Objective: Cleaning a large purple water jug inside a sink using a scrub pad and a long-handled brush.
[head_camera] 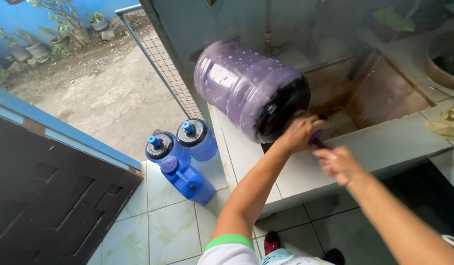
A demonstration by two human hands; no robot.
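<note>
Her left hand point(299, 133) grips the tipped purple water jug point(249, 88) at its mouth over the sink point(384, 93), while her right hand point(338, 164) is closed around a dark handle point(317, 141).

Home wash area at a back door, semi-outdoor. Evidence: tiled concrete wash basin point(384, 142) with stained sink well, pale marbled floor tiles point(163, 225), open dark door point(55, 196) onto a dirt yard point(99, 93) with potted plants point(35, 49), wire mesh screen point(163, 64), blue water jugs point(185, 157) lined up on the floor, cloth point(445, 125) left on the counter.
</note>
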